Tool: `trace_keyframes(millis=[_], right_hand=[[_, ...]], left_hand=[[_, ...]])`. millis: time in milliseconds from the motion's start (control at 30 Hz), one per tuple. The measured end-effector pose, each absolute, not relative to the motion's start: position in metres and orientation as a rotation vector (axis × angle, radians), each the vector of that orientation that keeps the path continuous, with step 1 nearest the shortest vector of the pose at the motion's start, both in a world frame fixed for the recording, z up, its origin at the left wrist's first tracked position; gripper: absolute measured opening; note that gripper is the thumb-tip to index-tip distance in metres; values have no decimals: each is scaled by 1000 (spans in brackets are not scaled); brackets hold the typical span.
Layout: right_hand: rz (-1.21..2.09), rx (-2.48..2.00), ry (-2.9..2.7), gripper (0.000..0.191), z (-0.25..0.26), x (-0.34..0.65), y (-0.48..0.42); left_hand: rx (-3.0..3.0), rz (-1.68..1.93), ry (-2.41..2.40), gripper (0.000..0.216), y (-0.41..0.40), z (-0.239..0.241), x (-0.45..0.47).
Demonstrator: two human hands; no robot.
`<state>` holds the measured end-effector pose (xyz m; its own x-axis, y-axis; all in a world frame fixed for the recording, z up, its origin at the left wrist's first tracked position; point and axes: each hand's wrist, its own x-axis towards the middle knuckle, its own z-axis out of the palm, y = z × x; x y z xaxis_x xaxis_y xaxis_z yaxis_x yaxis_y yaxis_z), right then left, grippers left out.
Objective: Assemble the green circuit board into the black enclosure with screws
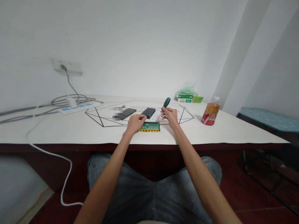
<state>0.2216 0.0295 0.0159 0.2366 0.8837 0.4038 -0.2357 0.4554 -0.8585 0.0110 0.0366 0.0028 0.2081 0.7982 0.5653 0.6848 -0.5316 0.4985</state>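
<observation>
My right hand (170, 116) grips a screwdriver (166, 102) with a green and black handle. The tool tilts, handle up and to the right, its thin shaft pointing down toward the right end of a green circuit board (150, 126). A row of yellow ports runs along the board's near edge. Over the board's left end lies my left hand (135, 122), thumb and forefinger pinched together. What that pinch holds, if anything, is hidden. Just behind the board sits a flat black case (149, 113), close to my left fingertips.
A dark flat slab (127, 114) lies left of the case. On the right stands a drink bottle (211, 111). Green and white boxes (184, 97) sit at the back with a plastic bag on top. A power strip (76, 108) and coiled cables (67, 100) are at left.
</observation>
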Motion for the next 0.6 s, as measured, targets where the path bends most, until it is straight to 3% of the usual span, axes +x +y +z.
trace_keyframes(millis=[233,433,600], right_hand=[[780,-756,-1017,41,15,219,29],[564,-791,-1069,41,13,210,22],[401,-848,-1174,36,12,194,11]], left_hand=[[2414,979,1206,59,7,-3,-2],[2470,970,1123,50,10,-1,2],[2488,925,1142,55,9,-1,9]])
